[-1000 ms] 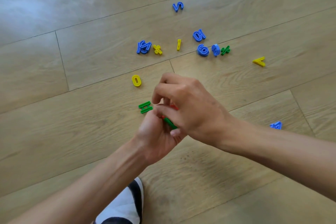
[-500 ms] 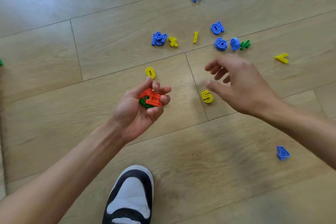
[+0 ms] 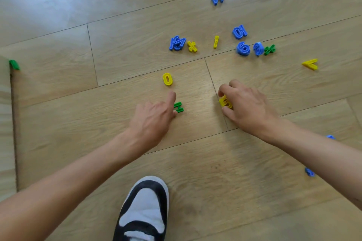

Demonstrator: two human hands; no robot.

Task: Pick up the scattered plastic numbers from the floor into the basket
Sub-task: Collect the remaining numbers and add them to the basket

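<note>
Down on the wooden floor [image 3: 58, 103], two hands work among scattered plastic numbers. The right hand [image 3: 248, 107] has its grip closed on a yellow piece [image 3: 225, 101], pinched between thumb and fingertips low at the boards. The left hand [image 3: 154, 115] lies palm down, forefinger stretched toward a yellow 0 [image 3: 167, 79]. Its forefinger and thumb sit on either side of a green equals sign [image 3: 178, 107]; whether that grip has closed I cannot tell, as the other fingers are curled under the palm.

Five yellows lie loose: the 0, a yellow 1 [image 3: 216, 41], a yellow sign [image 3: 192, 46], a yellow 7 [image 3: 310, 64] and one at the top edge. I count eight blue shapes, taking the blue cluster [image 3: 177, 43] as one; two of them peek out beside the right forearm. There are three greens, including a green percent sign [image 3: 269, 50]. One black-and-white shoe [image 3: 145, 209] stands below the hands.
</note>
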